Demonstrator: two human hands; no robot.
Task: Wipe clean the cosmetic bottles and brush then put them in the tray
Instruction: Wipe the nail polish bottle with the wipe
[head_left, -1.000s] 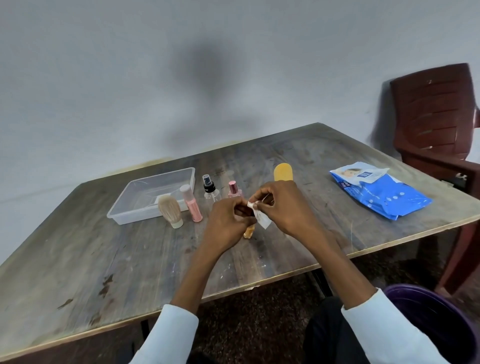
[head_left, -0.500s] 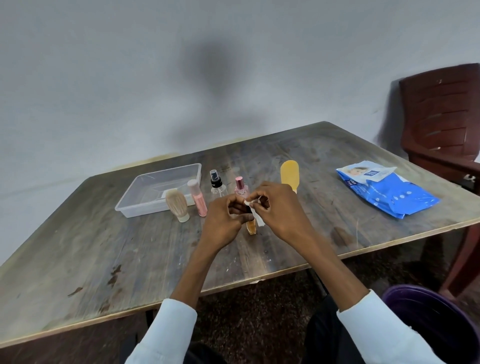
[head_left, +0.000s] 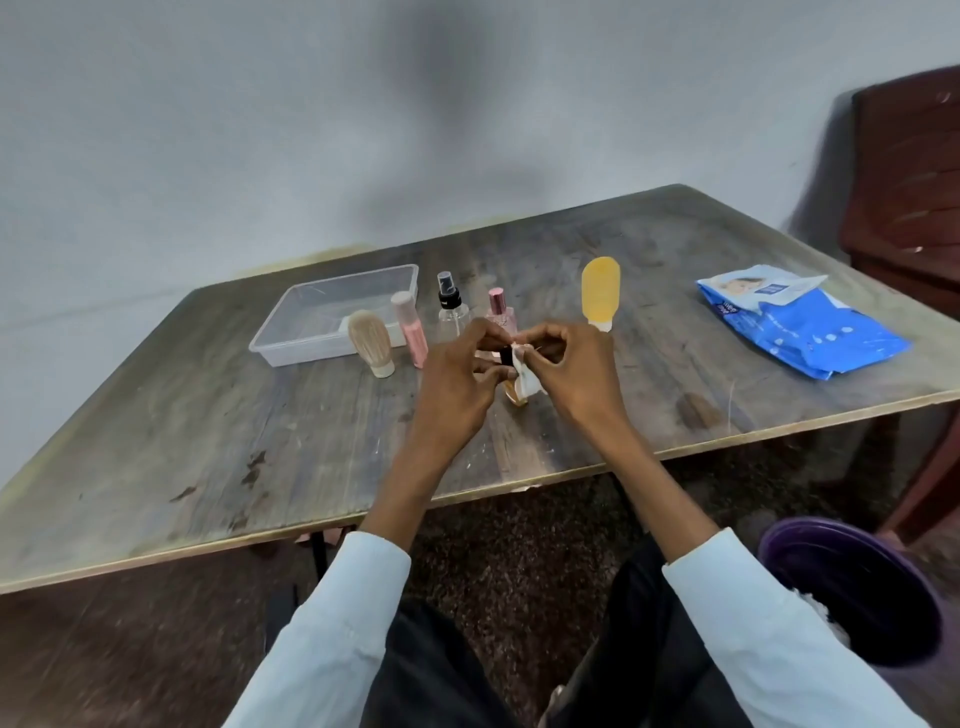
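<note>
Head view. Landmark: clear tray (head_left: 291, 332) on wooden table (head_left: 208, 441). Just right of tray: brush (head_left: 370, 340) upright, pink tube (head_left: 410, 328), clear spray bottle (head_left: 451, 309), pink-capped bottle (head_left: 500, 312), yellow tube (head_left: 600, 288). Further right, near table edge: blue wipes pack (head_left: 800, 325). In front of bottles: left hand (head_left: 457, 379) grips small amber bottle (head_left: 515, 392), black cap; right hand (head_left: 576, 374) pinches white wipe (head_left: 525, 371) against it.

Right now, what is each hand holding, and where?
Left hand grips a small bottle near its black cap; right hand pinches a white wipe against it.
</note>
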